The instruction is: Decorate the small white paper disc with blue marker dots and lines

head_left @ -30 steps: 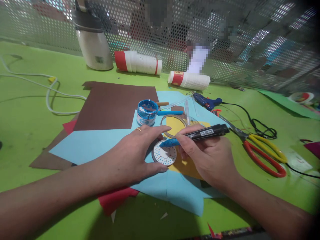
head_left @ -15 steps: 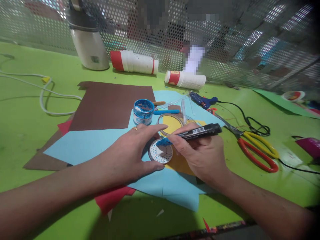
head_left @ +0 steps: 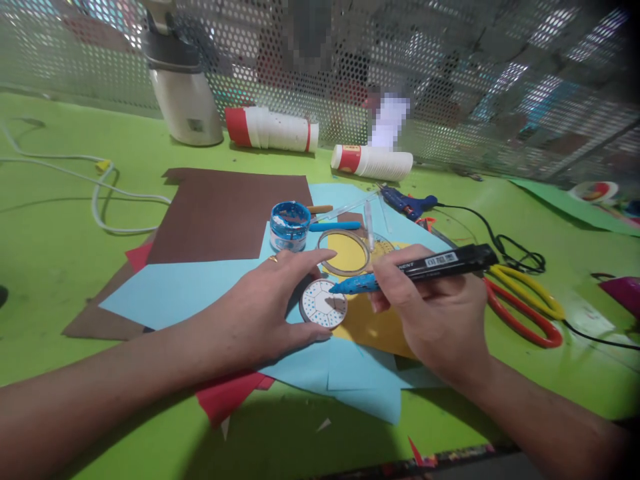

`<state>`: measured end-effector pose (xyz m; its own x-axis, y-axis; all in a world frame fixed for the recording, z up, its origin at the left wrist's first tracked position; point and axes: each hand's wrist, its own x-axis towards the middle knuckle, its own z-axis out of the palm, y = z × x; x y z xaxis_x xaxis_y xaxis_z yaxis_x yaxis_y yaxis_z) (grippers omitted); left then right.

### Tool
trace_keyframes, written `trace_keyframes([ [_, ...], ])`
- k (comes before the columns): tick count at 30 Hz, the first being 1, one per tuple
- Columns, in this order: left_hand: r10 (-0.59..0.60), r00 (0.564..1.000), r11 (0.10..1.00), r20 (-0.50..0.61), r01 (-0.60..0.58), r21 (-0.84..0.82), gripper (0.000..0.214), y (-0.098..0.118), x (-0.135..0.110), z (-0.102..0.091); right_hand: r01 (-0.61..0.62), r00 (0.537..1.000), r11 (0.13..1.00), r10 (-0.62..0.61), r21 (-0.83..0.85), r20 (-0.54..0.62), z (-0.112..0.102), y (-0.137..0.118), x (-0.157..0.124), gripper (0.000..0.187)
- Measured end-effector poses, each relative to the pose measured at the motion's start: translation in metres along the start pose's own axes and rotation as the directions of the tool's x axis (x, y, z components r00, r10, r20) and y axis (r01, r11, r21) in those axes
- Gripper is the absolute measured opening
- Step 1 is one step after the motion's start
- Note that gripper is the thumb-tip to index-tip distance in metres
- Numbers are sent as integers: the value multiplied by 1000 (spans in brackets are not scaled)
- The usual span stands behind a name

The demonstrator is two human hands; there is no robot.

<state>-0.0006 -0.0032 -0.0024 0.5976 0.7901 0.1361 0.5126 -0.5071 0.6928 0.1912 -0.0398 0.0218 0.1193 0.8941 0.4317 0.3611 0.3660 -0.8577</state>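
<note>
A round white disc [head_left: 320, 312] with dark lines dividing it into panels, several of them dotted blue, lies on the papers. My left hand [head_left: 273, 303] steadies it, thumb at its near edge and fingers curved along its far side. My right hand [head_left: 433, 307] grips a black permanent marker [head_left: 425, 265], whose end toward the disc is coated in blue paint. That blue tip sits over the disc's upper right part; whether it touches cannot be made out. Just beyond is a ring [head_left: 369, 257] on yellow paper. A jar of blue paint [head_left: 290, 230] stands behind my left hand.
Brown paper [head_left: 225, 213] and light blue sheets [head_left: 175, 287] spread over the green table [head_left: 125, 413]. Scissors [head_left: 530, 313] and a glue gun [head_left: 407, 202] with a black cord lie to the right. Stacked paper cups [head_left: 273, 130] and a white bottle [head_left: 185, 103] line the back mesh.
My right hand has drawn the marker to the right, moving its blue tip from the disc's upper left to its upper right. My left hand stays around the disc.
</note>
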Motion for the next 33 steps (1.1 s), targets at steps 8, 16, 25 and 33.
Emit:
trace_keyframes([
  [8, -8, 1000, 1000, 28, 8, 10, 82, 1, -1, -1, -58, 991, 997, 52, 53, 121, -4, 7, 0, 7],
  [16, -10, 999, 998, 50, 13, -64, 83, 3, -3, -5, -130, 970, 978, 91, 165, 224, -14, 9, -2, 8],
  [25, 10, 1000, 992, 24, -6, -130, 74, 3, -3, -4, -174, 961, 970, 130, 168, 244, -13, 10, 1, 7],
  [33, 1, 1000, 993, 21, 2, -119, 74, 0, -1, -2, -63, 972, 998, 66, -19, 226, -6, 12, 1, 3],
])
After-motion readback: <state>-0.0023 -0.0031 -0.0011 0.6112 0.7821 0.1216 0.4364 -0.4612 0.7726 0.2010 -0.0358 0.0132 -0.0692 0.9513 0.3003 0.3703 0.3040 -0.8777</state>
